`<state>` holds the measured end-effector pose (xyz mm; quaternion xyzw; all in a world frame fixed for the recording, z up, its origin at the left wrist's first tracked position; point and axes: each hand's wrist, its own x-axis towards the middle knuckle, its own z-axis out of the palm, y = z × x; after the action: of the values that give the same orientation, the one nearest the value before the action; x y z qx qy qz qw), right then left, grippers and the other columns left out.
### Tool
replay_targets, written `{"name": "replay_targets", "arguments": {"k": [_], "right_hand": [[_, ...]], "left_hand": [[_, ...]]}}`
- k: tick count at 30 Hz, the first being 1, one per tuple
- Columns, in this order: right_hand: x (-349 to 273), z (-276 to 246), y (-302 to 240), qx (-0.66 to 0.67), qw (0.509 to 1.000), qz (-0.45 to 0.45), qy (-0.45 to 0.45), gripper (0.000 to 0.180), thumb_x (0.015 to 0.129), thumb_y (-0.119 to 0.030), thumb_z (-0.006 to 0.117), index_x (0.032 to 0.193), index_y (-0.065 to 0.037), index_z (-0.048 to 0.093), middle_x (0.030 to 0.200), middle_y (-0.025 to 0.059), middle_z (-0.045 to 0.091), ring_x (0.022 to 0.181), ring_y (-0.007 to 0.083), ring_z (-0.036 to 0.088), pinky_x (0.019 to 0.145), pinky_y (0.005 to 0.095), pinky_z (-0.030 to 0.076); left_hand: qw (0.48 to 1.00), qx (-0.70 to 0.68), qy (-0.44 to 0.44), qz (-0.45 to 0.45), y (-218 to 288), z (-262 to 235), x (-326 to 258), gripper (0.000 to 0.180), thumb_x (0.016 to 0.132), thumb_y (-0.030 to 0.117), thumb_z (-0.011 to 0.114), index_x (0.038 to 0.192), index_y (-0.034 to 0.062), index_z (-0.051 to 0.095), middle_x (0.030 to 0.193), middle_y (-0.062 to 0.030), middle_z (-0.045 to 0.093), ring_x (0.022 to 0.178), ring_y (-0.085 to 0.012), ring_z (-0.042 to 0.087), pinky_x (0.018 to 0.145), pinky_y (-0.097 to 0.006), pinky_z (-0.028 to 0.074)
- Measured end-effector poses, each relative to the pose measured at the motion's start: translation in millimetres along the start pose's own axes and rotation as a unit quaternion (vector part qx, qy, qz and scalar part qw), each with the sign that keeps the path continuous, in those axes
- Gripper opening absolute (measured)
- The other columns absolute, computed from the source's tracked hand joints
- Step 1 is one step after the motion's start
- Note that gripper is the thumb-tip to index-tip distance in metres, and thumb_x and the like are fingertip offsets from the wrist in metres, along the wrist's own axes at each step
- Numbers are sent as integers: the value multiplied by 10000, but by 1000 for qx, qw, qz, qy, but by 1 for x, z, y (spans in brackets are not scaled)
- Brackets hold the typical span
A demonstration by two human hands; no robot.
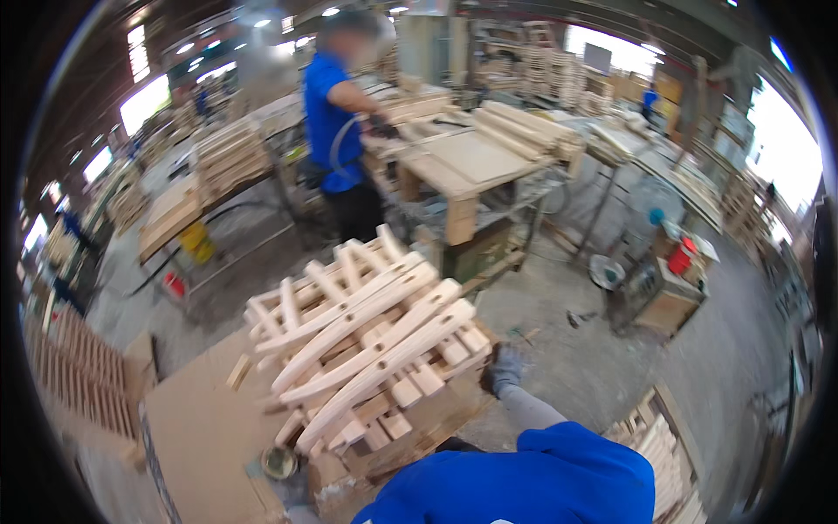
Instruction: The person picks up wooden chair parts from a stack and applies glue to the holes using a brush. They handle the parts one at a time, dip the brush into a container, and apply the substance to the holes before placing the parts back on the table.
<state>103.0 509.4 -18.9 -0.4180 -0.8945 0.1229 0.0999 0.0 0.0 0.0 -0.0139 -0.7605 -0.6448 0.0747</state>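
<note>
Head view, your right hand (504, 368): it wears a grey glove and rests against the right edge of the stack of wooden parts (371, 345); you cannot tell whether the fingers are curled or spread.
Head view, your left hand: only a grey blur shows at the lower edge beside a small round tin (279, 462), so you cannot tell its state or whether it is a hand at all.
Head view, the stack: it sits low in front of you, on a brown board (205, 432); long curved pale rails with drilled holes lie across short blocks layered crosswise.
Handling: judge the rails stiff, dry and fairly light singly, but the stack loose and ready to slide; the curved pieces may rock on the blocks.
Where to hold: take 1 rail near its middle, or at both ends with 2 hands, clear of the holes.
Head view, around you: a person in a blue shirt (332, 113) works at a surface (467, 157) carrying more timber, well apart from you; a red bucket (681, 258) stands to the right.
</note>
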Motion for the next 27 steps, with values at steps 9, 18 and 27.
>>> {"name": "replay_targets", "arguments": {"k": [9,18,27], "right_hand": [[-7,-26,4,31,994,53,87,397,846,-326,516,1173,-99,515,1238,185,509,1204,366,428,1030,501,289],[-7,-20,9,29,993,44,109,426,841,-340,531,1184,-87,506,1257,194,491,1199,369,429,1027,497,301],[-4,-22,8,43,995,57,66,458,840,-355,526,1213,-88,509,1305,202,464,1230,380,401,1038,496,296]], "left_hand": [[975,198,57,77,27,57,20,915,649,67,815,1383,105,269,1348,-93,403,1224,-215,439,1012,-384,418],[975,204,52,72,41,67,21,912,648,67,814,1380,102,271,1342,-95,408,1218,-215,443,1006,-379,422],[974,211,55,67,41,64,21,909,648,68,814,1377,100,273,1336,-96,413,1213,-214,448,1000,-373,426]]}}
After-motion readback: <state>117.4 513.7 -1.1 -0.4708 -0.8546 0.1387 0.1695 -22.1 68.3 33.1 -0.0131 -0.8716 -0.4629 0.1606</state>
